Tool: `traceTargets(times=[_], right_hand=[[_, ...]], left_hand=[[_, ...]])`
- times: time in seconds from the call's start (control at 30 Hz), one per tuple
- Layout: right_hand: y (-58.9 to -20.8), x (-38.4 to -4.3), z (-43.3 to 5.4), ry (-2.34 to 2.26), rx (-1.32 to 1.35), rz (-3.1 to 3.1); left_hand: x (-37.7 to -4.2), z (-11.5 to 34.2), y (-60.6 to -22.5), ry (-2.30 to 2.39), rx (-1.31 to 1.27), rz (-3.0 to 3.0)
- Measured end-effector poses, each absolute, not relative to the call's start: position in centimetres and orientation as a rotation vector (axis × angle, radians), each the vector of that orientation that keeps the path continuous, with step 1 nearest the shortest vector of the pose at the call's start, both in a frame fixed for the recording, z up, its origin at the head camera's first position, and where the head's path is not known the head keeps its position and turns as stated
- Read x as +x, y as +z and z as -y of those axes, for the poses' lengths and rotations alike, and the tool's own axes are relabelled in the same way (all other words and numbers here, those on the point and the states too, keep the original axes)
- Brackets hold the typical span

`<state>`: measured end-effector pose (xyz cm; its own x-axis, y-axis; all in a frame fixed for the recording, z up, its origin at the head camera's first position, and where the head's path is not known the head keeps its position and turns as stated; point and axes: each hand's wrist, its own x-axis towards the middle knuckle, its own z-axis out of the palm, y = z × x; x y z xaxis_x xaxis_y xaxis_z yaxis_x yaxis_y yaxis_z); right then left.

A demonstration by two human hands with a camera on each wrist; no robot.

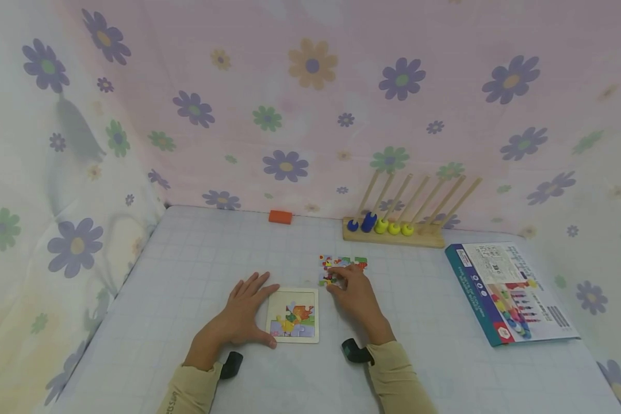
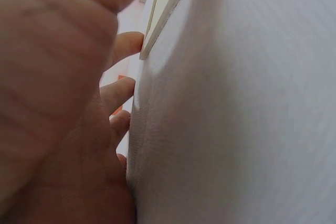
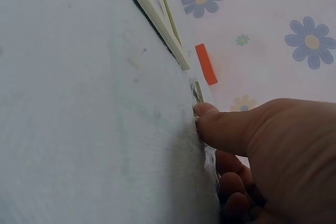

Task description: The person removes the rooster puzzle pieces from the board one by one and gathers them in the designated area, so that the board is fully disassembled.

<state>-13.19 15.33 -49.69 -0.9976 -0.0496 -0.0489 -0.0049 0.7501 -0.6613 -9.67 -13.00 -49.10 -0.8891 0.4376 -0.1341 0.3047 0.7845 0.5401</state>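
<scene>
In the head view, a square jigsaw tray point(image 1: 292, 340) with a pale rim lies in front of the person, partly filled with joined pieces of a colourful picture. The left hand point(image 1: 245, 313) is spread at its left side, index fingertip and thumb touching the rim; the left wrist view shows a finger against the tray's edge point(image 2: 169, 17). Beyond the tray's upper right corner lie several loose puzzle pieces point(image 1: 343, 261). Over them the right hand point(image 1: 356, 293) curls its fingers, pinching a puzzle piece point(image 3: 198, 92) between thumb and fingers. The hand hides part of these pieces.
A wooden peg stand point(image 1: 393, 236) with blue and yellow beads stands at the back right. A printed box point(image 1: 512, 293) lies at the right, and a red-orange block point(image 1: 280, 217) near the back edge. Flowered cloth point(image 1: 310, 115) hangs behind the table.
</scene>
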Motion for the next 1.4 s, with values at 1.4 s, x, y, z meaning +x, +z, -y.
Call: traceTargets(times=[1.4], right_hand=[[-48.0,-8.6,-9.7,-0.949,-0.563,-2.723]], left_hand=[[-9.7,13.2,-48.9,0.760,0.591,-2.702]])
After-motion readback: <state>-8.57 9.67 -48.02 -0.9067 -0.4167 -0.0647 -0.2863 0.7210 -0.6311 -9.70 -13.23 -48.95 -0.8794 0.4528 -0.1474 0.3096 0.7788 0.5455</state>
